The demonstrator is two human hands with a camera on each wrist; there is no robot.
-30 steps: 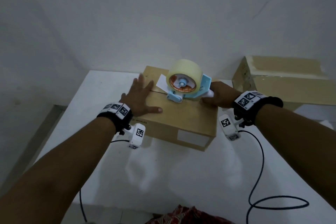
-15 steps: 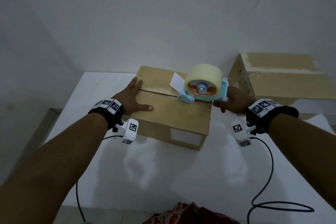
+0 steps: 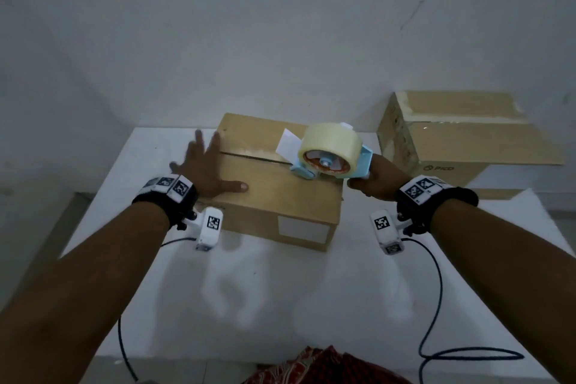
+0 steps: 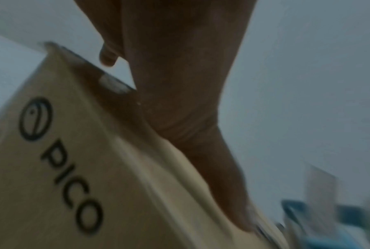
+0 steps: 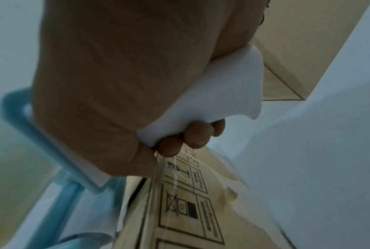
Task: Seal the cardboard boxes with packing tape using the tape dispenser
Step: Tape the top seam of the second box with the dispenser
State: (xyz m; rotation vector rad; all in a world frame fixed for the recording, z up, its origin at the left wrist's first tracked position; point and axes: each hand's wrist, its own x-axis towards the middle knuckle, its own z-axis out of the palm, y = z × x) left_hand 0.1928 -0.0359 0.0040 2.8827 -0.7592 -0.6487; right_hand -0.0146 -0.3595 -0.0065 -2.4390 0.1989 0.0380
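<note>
A cardboard box (image 3: pixel 274 193) sits in front of me on the white bench (image 3: pixel 280 296), its two top flaps meeting in a dark seam (image 3: pixel 249 157) that runs from left to right. My left hand (image 3: pixel 205 170) lies flat on the left end of the lid, fingers straight and spread, some reaching past the box's far left edge, the thumb stretched along the near flap. It holds nothing; it only presses on the cardboard. From the left wrist view, the heel of that hand (image 4: pixel 180 84) rests on the top edge above a side printed "PICO" (image 4: pixel 71 185).

My right hand (image 3: pixel 375 179) is just off the right end of the box, fingers curled tight around the white handle (image 5: pixel 218 101) of the tape dispenser (image 3: pixel 336 159). The light-blue frame carries a roll of clear packing tape (image 3: pixel 328 142) with an orange-red core, and its front end touches the lid at the seam, towards the right end of the box. A white tab (image 3: pixel 288 145) stands up just left of the roll. In the right wrist view my fingertips (image 5: pixel 192 136) wrap under the handle directly above the box's right side, where handling symbols are printed.

The dispenser lies between my hands, well right of the left one. A second, larger cardboard box (image 3: pixel 467 137) stands to the far right, near the wall (image 3: pixel 280 25).
</note>
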